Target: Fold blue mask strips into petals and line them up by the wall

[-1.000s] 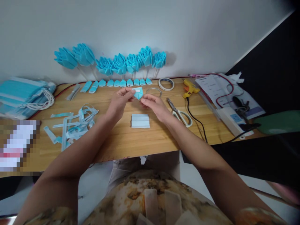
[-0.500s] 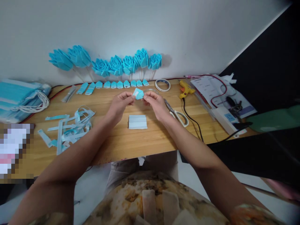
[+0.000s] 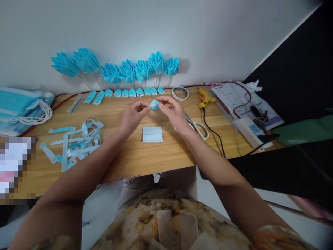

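Note:
Between my two hands is a small folded piece of blue face-mask fabric (image 3: 154, 104), held above the table. My left hand (image 3: 135, 114) pinches its left edge with thumb and fingertips. On the opposite side, the thumb and fingers of my right hand (image 3: 173, 113) close on its right edge. Below it a flat, pleated pale-blue mask piece (image 3: 152, 134) lies on the wooden table (image 3: 130, 159). Behind my hands runs a row of small folded blue petals (image 3: 132, 92). Scissors with white handles (image 3: 199, 129) lie beside my right wrist, partly covered by it.
Blue fabric flowers (image 3: 127, 71) on sticks lean along the wall. Cut mask strips (image 3: 78, 142) are heaped at left, near bagged masks (image 3: 15, 107). A tape roll (image 3: 180, 93), a yellow glue gun (image 3: 206, 98) with its cord, and a white power strip (image 3: 251, 133) are on the right.
My right fingers have moved over the upper right of the folded fabric piece, which is now more tilted and shows a pointed top. The view has shifted slightly.

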Available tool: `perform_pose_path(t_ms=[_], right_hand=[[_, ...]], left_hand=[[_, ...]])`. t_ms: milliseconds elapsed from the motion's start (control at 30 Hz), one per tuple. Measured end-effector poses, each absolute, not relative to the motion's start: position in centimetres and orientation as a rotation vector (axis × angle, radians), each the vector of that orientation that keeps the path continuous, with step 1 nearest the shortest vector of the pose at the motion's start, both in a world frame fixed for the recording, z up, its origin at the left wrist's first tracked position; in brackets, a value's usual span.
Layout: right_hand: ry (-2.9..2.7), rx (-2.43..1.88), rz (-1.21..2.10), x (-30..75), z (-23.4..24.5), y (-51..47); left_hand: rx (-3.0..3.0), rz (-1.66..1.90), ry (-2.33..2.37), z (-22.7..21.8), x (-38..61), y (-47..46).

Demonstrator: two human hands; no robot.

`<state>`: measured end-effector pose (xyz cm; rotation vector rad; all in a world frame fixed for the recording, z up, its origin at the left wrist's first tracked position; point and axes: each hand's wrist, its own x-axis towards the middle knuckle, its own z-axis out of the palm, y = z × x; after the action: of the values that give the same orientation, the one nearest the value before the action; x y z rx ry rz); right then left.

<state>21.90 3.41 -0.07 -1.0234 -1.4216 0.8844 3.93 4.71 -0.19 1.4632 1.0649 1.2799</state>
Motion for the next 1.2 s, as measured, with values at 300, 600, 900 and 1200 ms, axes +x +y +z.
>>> perform_pose_path(t_ms=[300,600,900,1200], right_hand=[[-1.522,-0.993,0.691,21.9,-0.3,3.5],[-1.662,-0.937,0.394,22.0,-0.4,3.4],[-1.695,-1.013,0.429,21.8,-0.1,2.9],[-1.418,-1.057,0.694,22.1,-1.2,3.6]], left_hand=[[1.420,1.300,1.028,0.4,3.7,4.5],[1.238,1.155,0.923,0.6,3.7,4.4],[1.192,1.202,0.887,-0.2,3.4,4.9],[1.349,1.340,1.160,4.0,0.3,6.6]])
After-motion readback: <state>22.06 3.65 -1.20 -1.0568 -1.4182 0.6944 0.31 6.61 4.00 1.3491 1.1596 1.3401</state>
